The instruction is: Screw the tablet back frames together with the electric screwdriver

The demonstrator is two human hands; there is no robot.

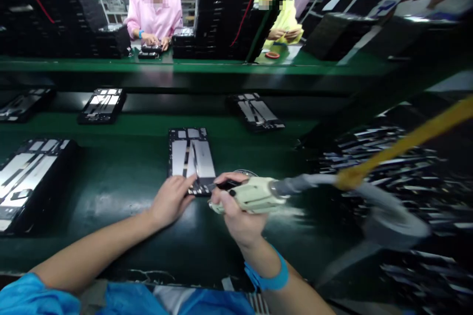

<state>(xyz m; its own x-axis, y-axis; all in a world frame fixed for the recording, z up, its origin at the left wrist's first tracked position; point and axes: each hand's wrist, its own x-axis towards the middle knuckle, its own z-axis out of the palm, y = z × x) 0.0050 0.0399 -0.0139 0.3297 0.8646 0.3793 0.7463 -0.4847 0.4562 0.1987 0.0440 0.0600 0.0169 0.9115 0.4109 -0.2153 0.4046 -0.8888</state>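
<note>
In front of me on the green bench lies an open, tablet-like device [201, 155], a black frame with silver panels and a dark strip between them. My left hand [173, 202] grips its lower left corner, with fingertips over the near edge. My right hand [240, 214] is wrapped round a pale green electric screwdriver [258, 194], held almost level. The tool's tip points left toward the device's lower right corner; whether it touches a screw cannot be made out. A grey cable leaves the screwdriver's rear end, and a blue band circles my right wrist.
A stack of similar devices [33, 172] stands at left; others [101, 106] lie farther back. Behind my right hand is a partly hidden round dish [246, 173]. A yellow strap [410, 142] and blurred racks are at right. Two people [155, 12] work across the bench.
</note>
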